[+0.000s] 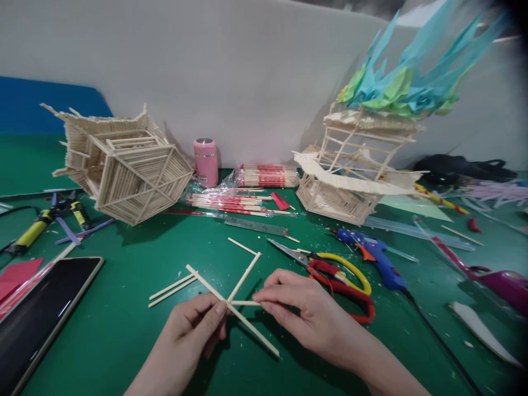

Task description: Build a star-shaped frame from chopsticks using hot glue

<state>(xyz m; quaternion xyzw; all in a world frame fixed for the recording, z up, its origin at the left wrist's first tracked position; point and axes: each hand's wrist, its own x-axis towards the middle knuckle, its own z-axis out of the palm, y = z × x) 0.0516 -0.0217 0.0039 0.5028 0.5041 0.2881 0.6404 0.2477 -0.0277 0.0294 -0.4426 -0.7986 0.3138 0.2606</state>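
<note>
Between my hands is a small frame of joined wooden sticks [251, 325], with one long stick and shorter ones branching from its middle. My left hand [192, 324] pinches it at the joint, thumb on top. My right hand [297, 305] pinches the free end of a short stick [244, 303] that meets the same joint. Loose sticks [173, 289] lie on the green table left of the frame, and another stick [242, 246] lies just beyond it. Scissors [342, 275] with yellow and red handles rest beside my right hand, partly behind it.
A blue glue gun [375, 256] with a trailing cord lies at right. Behind stand two stick-built models [140, 176], [342, 192], a pink flask [205, 162] and packed sticks [268, 176]. A phone [45, 313] and yellow-handled pliers [35, 231] lie at left.
</note>
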